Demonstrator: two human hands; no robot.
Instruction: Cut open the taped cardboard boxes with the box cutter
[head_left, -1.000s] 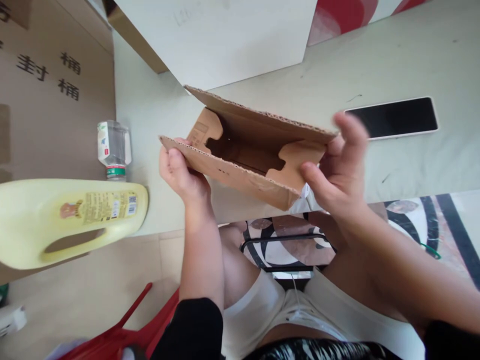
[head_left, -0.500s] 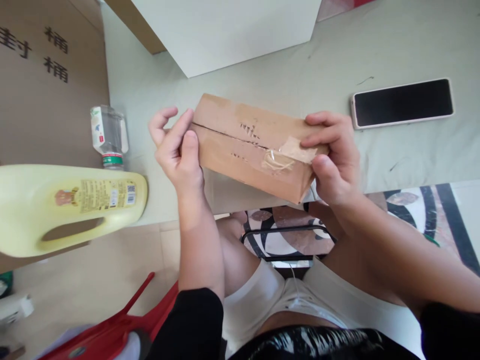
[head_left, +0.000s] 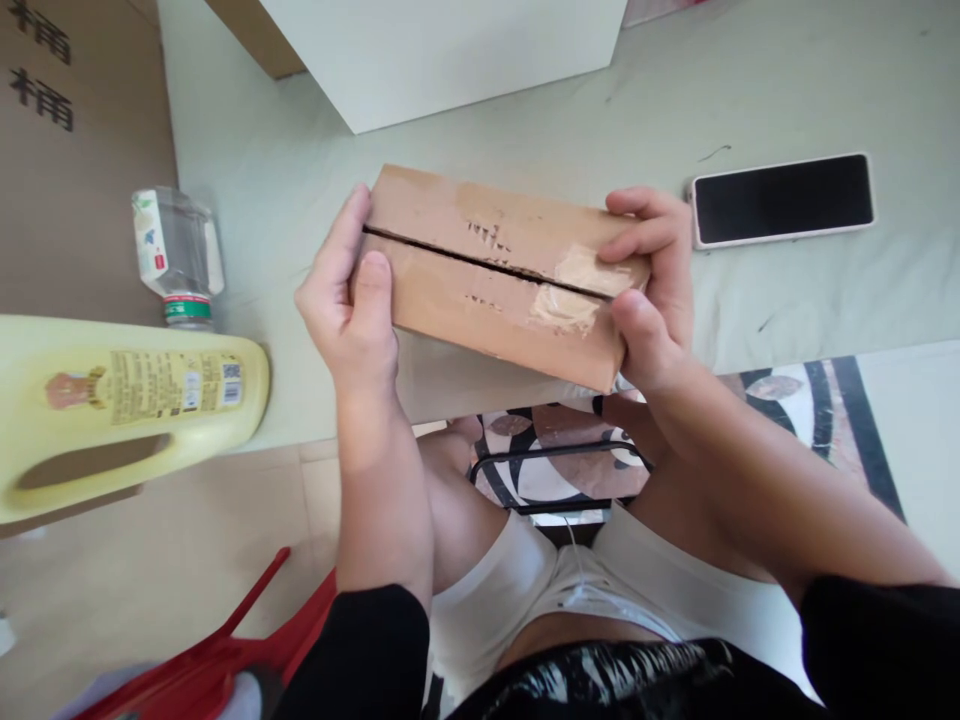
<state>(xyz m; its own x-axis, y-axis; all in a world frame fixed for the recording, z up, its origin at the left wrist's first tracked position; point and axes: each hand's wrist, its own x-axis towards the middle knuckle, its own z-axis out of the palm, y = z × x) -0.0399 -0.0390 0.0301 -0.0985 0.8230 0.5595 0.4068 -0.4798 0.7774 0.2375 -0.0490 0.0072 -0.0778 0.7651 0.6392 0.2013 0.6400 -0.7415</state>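
Between my two hands a brown cardboard box (head_left: pixel 450 290) is held up over the near edge of the table, tilted down to the right. A dark seam runs along its top between two flaps, with a narrow gap showing. Pale torn patches mark both flaps near the right end. My left hand (head_left: pixel 349 285) grips the left end, thumb on the near flap. At the right end my right hand (head_left: pixel 660 285) is closed on the box, with fingers on the far flap and thumb near the seam. The box's underside is hidden.
To the right lies a phone (head_left: pixel 784 200) with a dark screen. On the left are a clear plastic bottle (head_left: pixel 180 240) and a large yellow jug (head_left: pixel 150 400). A white box (head_left: pixel 465 60) stands at the back, a large carton (head_left: pixel 82 200) at far left. Below is a red chair (head_left: pixel 277 640).
The tape strip across the seam at the right end has parted, and the seam has widened into a dark gap. My left fingers have closed in against the box end.
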